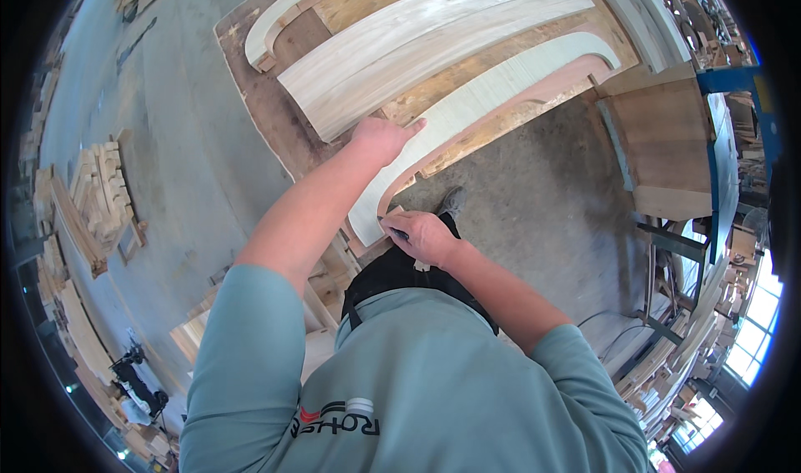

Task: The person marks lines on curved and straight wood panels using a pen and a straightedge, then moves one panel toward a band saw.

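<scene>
A long, pale, curved wooden piece (467,106) lies across the near side of the worktable, over a pinker wooden layer (534,88) that shows along its inner curve. My left hand (384,141) grips the piece on its far edge; the thumb lies stretched along its top, and the other fingers are mostly hidden. Close to my body, my right hand (424,238) is closed around a dark pen-like marking tool (399,233). Its tip is at the inside of the bend, near the piece's near end; whether it touches cannot be made out.
Behind the curved piece lies a wide pale board (434,43), with another curved piece (275,22) at the table's far left. A brown panelled box-like stand (663,143) is at right. Stacked wood pieces (104,185) lie on the floor (179,131) at left.
</scene>
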Action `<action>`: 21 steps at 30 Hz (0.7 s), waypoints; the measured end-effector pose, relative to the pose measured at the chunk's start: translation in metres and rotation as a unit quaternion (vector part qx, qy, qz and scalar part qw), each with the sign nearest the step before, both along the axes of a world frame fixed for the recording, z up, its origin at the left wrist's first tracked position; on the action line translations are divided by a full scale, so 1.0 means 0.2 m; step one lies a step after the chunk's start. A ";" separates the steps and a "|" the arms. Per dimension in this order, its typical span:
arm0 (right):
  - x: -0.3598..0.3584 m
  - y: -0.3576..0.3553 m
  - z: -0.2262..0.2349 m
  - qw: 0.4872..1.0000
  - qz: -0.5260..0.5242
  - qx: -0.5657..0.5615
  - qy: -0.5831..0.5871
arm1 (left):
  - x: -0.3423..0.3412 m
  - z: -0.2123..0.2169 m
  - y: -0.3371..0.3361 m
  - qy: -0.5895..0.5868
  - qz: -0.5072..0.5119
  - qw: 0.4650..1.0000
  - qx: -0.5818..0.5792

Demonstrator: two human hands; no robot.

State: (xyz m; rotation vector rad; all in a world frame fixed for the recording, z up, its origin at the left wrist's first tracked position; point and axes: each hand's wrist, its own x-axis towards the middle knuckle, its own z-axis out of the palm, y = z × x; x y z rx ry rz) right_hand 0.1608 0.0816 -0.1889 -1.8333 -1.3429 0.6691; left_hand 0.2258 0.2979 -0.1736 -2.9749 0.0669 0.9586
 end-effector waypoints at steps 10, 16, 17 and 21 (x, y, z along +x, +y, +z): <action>0.00 -0.02 0.05 0.997 0.056 -0.055 -0.021 | 0.00 0.01 0.00 0.021 0.043 0.998 -0.051; 0.01 0.00 0.08 0.997 0.053 -0.053 -0.020 | 0.03 0.01 0.00 0.057 0.063 0.995 -0.055; 0.01 -0.01 0.08 0.996 0.059 -0.066 -0.019 | 0.03 0.02 0.00 0.050 0.052 0.996 -0.056; 0.02 -0.01 0.10 0.995 0.062 -0.084 -0.002 | 0.01 0.01 0.00 0.018 0.030 0.998 -0.042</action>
